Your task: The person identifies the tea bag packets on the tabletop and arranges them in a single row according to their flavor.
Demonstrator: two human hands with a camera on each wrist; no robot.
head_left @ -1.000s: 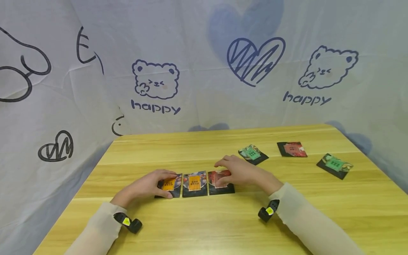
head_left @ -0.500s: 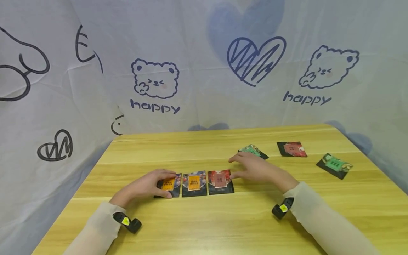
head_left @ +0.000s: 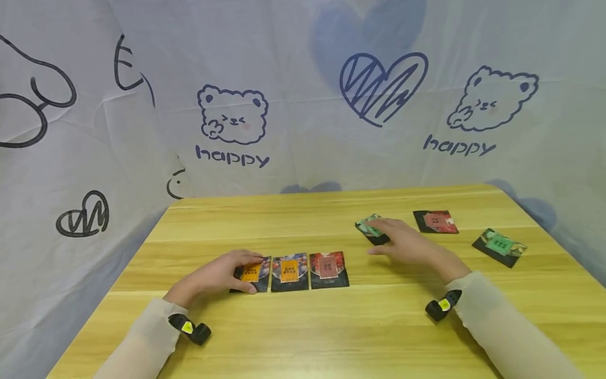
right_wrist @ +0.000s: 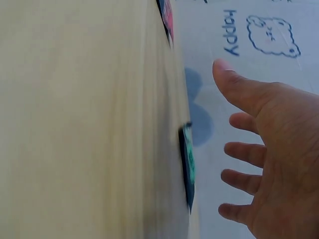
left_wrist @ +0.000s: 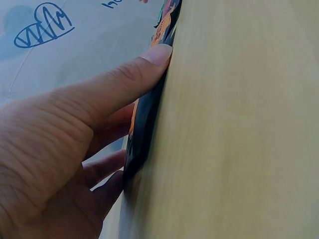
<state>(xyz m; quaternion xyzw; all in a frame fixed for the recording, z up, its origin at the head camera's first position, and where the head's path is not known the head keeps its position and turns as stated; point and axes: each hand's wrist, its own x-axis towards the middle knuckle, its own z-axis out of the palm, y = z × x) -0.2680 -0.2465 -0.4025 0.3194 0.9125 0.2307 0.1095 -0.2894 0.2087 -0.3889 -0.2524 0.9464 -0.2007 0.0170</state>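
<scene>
Three small black sachets lie side by side in a row in the head view. My left hand [head_left: 215, 275] rests over the leftmost orange-labelled sachet [head_left: 252, 272]; the left wrist view shows the thumb on its near edge and fingers by its side. Beside it are a second orange-labelled sachet [head_left: 289, 271] and a red-labelled sachet [head_left: 328, 268]. Farther back, my right hand [head_left: 411, 246] reaches over a green-labelled sachet [head_left: 367, 227], partly covering it. In the right wrist view the fingers are spread, apart from that green sachet [right_wrist: 188, 162].
Another red-labelled sachet [head_left: 435, 221] lies at the back right of the wooden table [head_left: 303, 331]. A second green-labelled sachet [head_left: 500, 246] sits askew to its right. A white cloth [head_left: 303, 116] with drawings hangs behind and on the left.
My right hand has left the red-labelled sachet at the row's right end and moved right and back to the green-labelled one. The left hand stays in place on the leftmost sachet.
</scene>
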